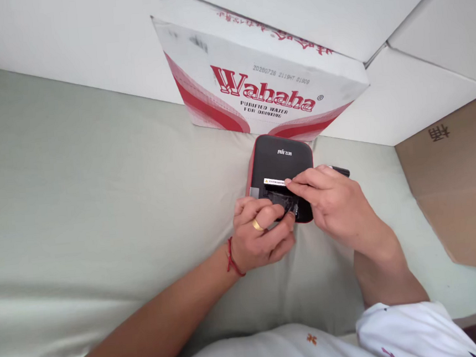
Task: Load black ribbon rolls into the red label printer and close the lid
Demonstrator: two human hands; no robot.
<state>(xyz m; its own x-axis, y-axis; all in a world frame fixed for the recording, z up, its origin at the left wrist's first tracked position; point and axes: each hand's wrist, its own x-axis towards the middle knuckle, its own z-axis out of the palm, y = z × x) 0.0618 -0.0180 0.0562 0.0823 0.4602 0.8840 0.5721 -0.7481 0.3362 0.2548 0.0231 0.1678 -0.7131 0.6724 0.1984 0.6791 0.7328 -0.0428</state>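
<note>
A black device with red sides (282, 161) stands on the pale green cloth (97, 185), in the middle of the scene, just on the near side of the white and red Wahaha box (263, 87). On its top there is a narrow white label (274, 181), and nearer than this label, a dark recess (279, 197).

The left hand (263, 232) is at the near left part of the device, with its fingers bent and the tips at the recess; I cannot tell if they pinch something there. This hand wears a gold ring (257, 225) and, at the wrist, a red string (231, 257).

The right hand (335, 198) comes from the right, its fingers close together, with fingertips at the right end of the label. Behind it, a black stick-like object (339, 172) shows; whether the hand grips it, I cannot tell. Farther right is a brown carton (460, 192).
</note>
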